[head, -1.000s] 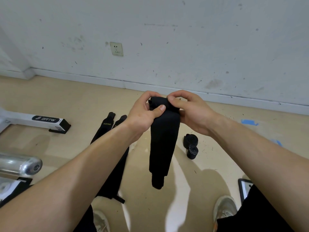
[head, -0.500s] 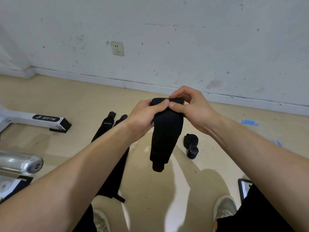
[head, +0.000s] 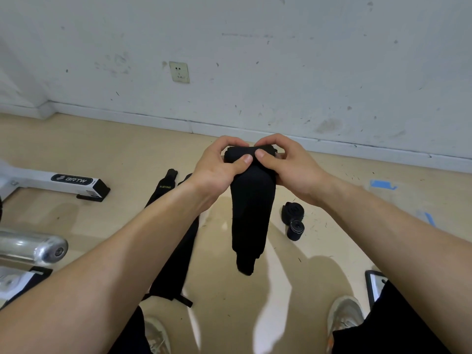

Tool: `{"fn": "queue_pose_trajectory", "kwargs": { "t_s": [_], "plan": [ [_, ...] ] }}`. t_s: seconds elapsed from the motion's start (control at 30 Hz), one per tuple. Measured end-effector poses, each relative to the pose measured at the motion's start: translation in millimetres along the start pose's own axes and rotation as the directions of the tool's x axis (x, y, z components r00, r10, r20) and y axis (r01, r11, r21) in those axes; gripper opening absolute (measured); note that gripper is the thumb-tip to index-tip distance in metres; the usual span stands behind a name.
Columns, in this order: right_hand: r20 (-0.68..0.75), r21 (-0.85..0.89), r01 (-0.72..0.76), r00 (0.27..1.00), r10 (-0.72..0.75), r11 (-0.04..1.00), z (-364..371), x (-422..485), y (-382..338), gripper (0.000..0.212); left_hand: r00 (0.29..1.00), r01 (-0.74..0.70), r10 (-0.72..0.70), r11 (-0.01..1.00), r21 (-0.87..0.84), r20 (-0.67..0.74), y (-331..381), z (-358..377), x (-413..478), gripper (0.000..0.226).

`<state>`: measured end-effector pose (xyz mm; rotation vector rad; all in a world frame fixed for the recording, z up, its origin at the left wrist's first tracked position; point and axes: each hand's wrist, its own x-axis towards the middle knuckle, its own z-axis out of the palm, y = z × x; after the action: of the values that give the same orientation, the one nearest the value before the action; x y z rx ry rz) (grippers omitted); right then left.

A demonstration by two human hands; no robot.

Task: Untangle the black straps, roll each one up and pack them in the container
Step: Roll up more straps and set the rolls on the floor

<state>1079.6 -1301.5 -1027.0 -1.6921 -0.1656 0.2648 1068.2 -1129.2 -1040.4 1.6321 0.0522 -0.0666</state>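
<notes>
Left hand [head: 217, 169] and right hand [head: 288, 167] pinch strap [head: 251, 205] roll at top; wind tight, edges aligned, tail hanging free.

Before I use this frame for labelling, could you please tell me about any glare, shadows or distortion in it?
Head view: the wide lens bows the baseboard and swells the left forearm. Same view: white glare streaks cross the glossy floor, with soft shadows beside them, and the hanging black strap is too dark to show folds.
</notes>
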Motion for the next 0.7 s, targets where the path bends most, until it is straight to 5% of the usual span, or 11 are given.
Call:
{"fn": "queue_pose_trajectory", "kwargs": {
  "t_s": [0.4, 0.7],
  "plan": [
    [-0.001, 0.014, -0.003, 1.000, 0.003, 1.000, -2, -1, 0, 0.021, 0.998, 0.060, -0.060, 0.997, 0.055, -0.005, 1, 11, -7, 0.038],
    [0.017, 0.218, -0.124, 0.992, 0.123, 0.968, 3, 0, -2, 0.027, 0.997, 0.008, -0.008, 1.000, 0.009, -0.078, -3, 10, -7, 0.018]
  ]
}}
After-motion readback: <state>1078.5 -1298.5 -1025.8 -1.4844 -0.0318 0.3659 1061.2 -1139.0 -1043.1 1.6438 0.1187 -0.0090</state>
